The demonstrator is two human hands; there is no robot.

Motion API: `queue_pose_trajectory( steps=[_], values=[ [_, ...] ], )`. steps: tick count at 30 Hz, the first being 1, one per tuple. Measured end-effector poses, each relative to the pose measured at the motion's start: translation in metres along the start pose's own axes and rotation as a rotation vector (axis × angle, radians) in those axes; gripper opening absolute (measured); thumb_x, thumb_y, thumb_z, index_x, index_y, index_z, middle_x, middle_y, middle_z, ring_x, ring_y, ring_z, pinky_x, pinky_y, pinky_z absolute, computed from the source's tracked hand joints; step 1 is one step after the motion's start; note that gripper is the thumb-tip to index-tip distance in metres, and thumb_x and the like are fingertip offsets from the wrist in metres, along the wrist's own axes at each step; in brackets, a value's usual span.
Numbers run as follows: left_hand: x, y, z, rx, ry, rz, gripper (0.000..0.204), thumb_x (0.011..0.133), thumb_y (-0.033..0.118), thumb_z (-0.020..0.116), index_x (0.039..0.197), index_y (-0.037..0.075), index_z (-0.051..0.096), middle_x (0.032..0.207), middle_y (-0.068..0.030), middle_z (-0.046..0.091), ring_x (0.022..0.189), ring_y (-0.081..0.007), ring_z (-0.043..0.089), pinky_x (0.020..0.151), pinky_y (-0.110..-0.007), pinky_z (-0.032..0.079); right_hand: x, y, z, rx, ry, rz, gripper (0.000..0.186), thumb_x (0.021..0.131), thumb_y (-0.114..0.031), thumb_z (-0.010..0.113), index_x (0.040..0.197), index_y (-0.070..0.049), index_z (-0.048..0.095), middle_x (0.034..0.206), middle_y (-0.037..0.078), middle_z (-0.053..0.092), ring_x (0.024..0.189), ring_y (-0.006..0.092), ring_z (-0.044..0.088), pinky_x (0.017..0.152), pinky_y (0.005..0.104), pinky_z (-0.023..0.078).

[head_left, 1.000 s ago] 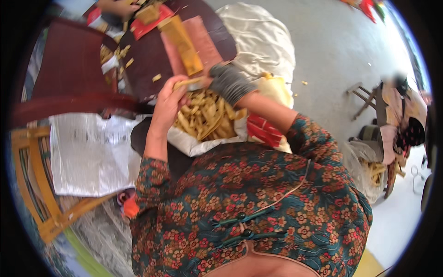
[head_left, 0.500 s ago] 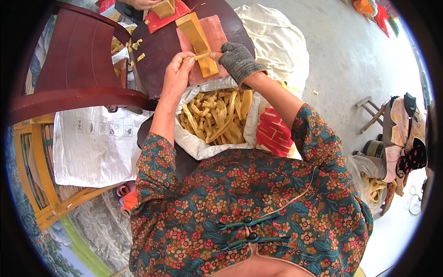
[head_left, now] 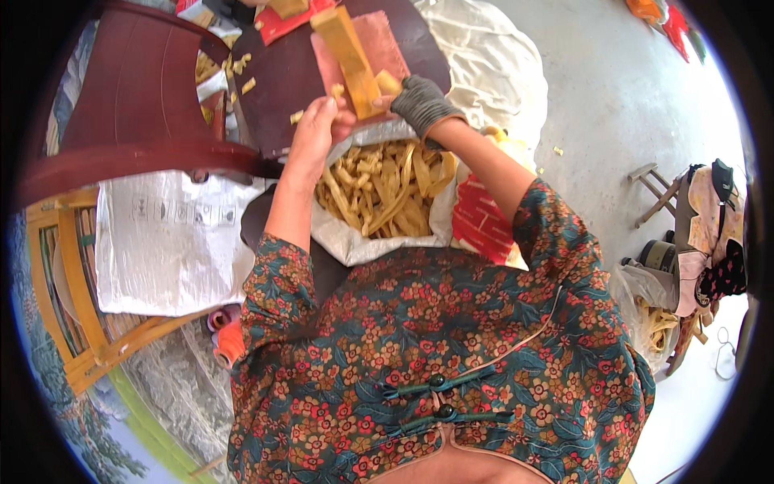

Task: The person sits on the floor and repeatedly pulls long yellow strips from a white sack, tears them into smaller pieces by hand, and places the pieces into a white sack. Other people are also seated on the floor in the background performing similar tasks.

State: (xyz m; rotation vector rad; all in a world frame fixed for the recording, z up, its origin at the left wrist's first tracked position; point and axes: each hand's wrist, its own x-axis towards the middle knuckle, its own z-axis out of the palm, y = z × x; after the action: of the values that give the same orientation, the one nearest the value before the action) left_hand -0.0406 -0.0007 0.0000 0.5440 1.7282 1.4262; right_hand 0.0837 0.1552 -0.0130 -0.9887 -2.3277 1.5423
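My bare left hand (head_left: 321,129) is at the near end of a long wooden block (head_left: 337,42), fingers curled by a small yellow piece (head_left: 338,91); I cannot make out its exact hold. My right hand (head_left: 421,111), in a grey fingerless glove, is closed at the block's right side on a pale yellow piece (head_left: 387,84). The block lies on a pink cloth (head_left: 385,42) on a dark round table (head_left: 271,105). Below both hands an open white sack (head_left: 347,252) holds several yellow dried strips (head_left: 387,189).
A red-brown wooden chair (head_left: 121,81) stands left, above a white plastic sheet (head_left: 169,242) on a bamboo chair (head_left: 68,282). Another person's hand shows by a red board (head_left: 282,24) at the top. Right are cream cloth (head_left: 496,73) and a cloth-draped stool (head_left: 693,234).
Both hands have risen and moved right to the wooden block. The yellow strip held across between them half a second ago now shows as separate pieces at either side of the block.
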Motion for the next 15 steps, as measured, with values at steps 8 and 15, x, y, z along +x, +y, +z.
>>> queue_pose_trajectory(
  steps=[8, 15],
  values=[
    [-0.052, -0.004, 0.022, -0.991, -0.095, 0.058, 0.012, 0.088, 0.016, 0.055, 0.099, 0.012, 0.055, 0.100, -0.0038, 0.060, 0.085, -0.0165, 0.055, 0.063, -0.028, 0.047, -0.073, -0.043, 0.026, 0.910, -0.373, 0.414, 0.024, 0.082, -0.030, 0.062, 0.077, -0.009, 0.053, 0.060, -0.001, 0.049, 0.041, 0.0065, 0.032, 0.039, 0.0211, 0.025],
    [-0.082, 0.008, 0.031, -0.459, -0.103, 0.142, 0.022, 0.093, 0.029, 0.048, 0.091, 0.008, 0.052, 0.069, 0.0014, 0.049, 0.054, -0.0064, 0.043, 0.048, -0.019, 0.034, -0.085, -0.040, 0.044, 0.698, -0.360, 0.235, 0.029, 0.084, -0.037, 0.058, 0.070, -0.013, 0.052, 0.056, -0.005, 0.045, 0.044, 0.0056, 0.036, 0.040, 0.0188, 0.026]
  ],
)
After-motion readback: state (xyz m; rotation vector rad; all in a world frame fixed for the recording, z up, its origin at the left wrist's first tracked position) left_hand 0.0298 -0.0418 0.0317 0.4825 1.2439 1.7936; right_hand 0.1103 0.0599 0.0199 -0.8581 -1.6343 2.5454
